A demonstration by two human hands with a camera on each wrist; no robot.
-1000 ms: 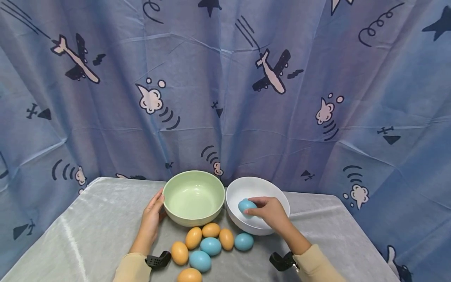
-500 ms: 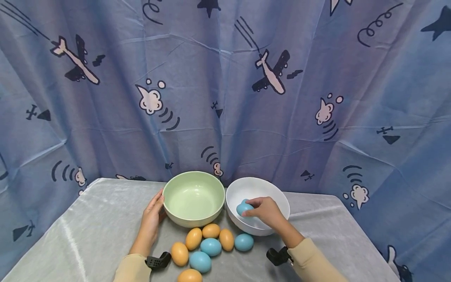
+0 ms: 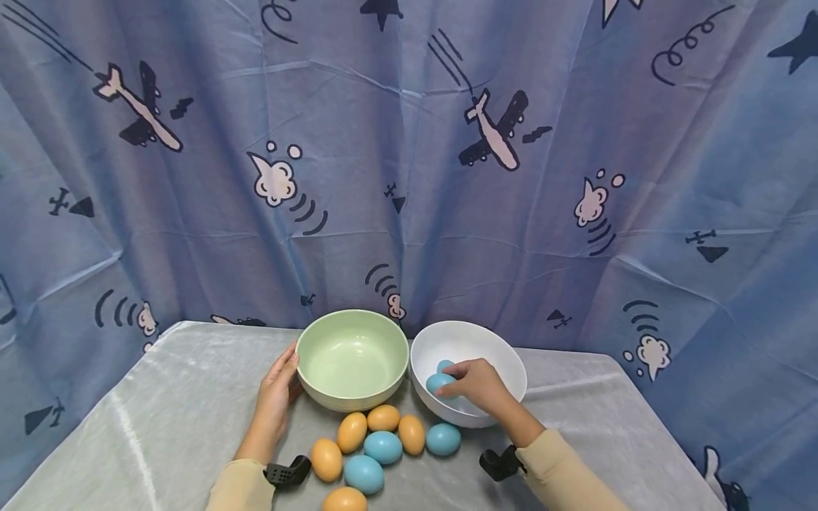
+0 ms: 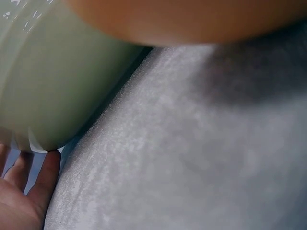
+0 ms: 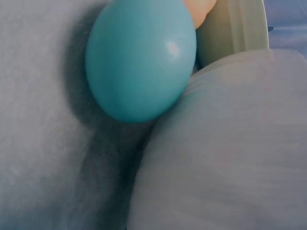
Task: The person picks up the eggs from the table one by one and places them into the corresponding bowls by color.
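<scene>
In the head view, my right hand (image 3: 479, 387) reaches into the white bowl (image 3: 498, 348). Its thumb and fingers pinch a blue egg (image 3: 438, 384) low inside. A second blue egg (image 3: 444, 365) peeks out behind it, partly hidden by the fingers. My left hand (image 3: 276, 387) rests against the outer left side of the green bowl (image 3: 351, 355); in the left wrist view its fingers (image 4: 46, 177) lie straight along the bowl's wall. The right wrist view shows another blue egg (image 5: 141, 62) on the cloth beside the white bowl, while the right hand is out of that view.
In front of the bowls lie several orange eggs (image 3: 326, 460) and several blue eggs (image 3: 363, 474) on the grey cloth (image 3: 160, 411). The two bowls stand side by side, close to a blue patterned curtain (image 3: 409, 177) at the back.
My right hand has moved slightly left and lower in the white bowl with the blue egg, and the second blue egg shows more behind it. The left hand stays in place.
</scene>
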